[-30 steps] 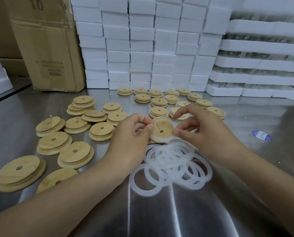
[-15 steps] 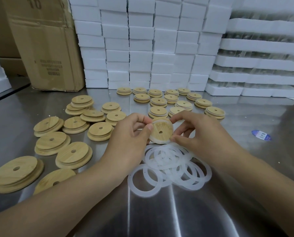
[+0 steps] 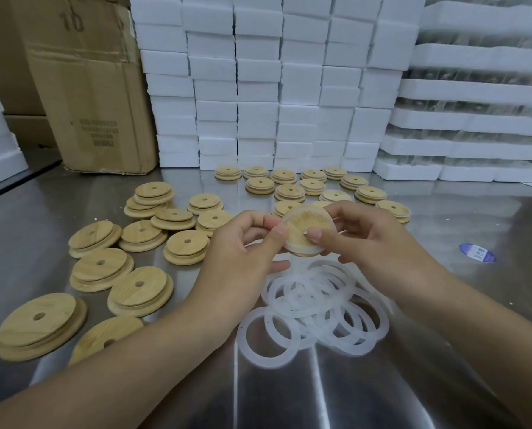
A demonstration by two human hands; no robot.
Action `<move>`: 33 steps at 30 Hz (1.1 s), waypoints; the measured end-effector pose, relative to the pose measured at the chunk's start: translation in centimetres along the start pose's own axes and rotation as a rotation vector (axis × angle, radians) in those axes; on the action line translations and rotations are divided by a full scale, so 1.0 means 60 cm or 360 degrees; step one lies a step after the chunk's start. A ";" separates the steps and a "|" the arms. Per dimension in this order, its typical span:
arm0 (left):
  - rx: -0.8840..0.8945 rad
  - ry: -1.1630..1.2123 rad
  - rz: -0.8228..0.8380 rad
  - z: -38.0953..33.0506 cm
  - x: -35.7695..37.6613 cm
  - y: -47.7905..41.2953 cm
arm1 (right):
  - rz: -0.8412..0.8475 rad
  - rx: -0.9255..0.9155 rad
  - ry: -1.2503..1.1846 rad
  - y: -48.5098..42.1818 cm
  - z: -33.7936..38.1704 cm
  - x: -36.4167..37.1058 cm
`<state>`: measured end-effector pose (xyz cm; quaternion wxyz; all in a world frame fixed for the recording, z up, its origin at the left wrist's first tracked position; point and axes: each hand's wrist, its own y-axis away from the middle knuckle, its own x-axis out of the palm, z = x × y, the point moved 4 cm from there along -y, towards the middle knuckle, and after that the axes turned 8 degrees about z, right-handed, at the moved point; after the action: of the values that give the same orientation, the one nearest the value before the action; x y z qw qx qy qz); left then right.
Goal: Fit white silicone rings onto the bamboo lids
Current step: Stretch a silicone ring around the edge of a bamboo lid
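1. Left hand [image 3: 243, 243] and right hand [image 3: 373, 239] both pinch one bamboo lid [image 3: 303, 225] dead center, thumbs on its face.
2. A white ring [image 3: 300, 251] hugs that lid's rim.
3. The loose rings [image 3: 312, 311] are heaped on the steel table [image 3: 289, 397] at 6 o'clock from the lid.
4. Bare lids [image 3: 128, 286] sit at 9, with more lids [image 3: 289, 191] at 12.

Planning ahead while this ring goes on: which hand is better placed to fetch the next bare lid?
Probably the left hand: the bare lids lie on its side, the nearest just beside it. The right hand would have to reach across the held lid.
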<state>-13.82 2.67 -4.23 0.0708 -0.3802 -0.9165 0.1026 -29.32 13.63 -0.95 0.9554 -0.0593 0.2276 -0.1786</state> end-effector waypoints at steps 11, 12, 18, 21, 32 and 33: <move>-0.0054 -0.0062 0.0147 0.004 0.002 -0.003 | -0.0163 0.0197 -0.0361 0.006 -0.006 -0.005; -0.0058 -0.0067 0.0158 0.003 0.002 -0.003 | -0.0175 0.0205 -0.0376 0.007 -0.007 -0.005; -0.0076 -0.0094 0.0121 0.003 -0.004 -0.002 | -0.0168 0.0201 -0.0361 0.010 -0.008 0.003; -0.0085 -0.0177 0.0165 0.003 0.001 0.000 | -0.0169 0.0186 -0.0355 0.009 -0.006 0.005; 0.0005 -0.0513 0.0281 -0.003 0.011 0.004 | -0.0190 0.0410 -0.0594 0.014 -0.019 0.006; 0.0019 -0.0501 0.0250 -0.003 0.009 0.004 | -0.0182 0.0392 -0.0562 0.014 -0.017 0.007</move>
<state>-14.00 3.24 -4.11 -0.0794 -0.4293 -0.8831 0.1715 -29.19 14.23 -2.19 0.9688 0.0147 0.0296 -0.2457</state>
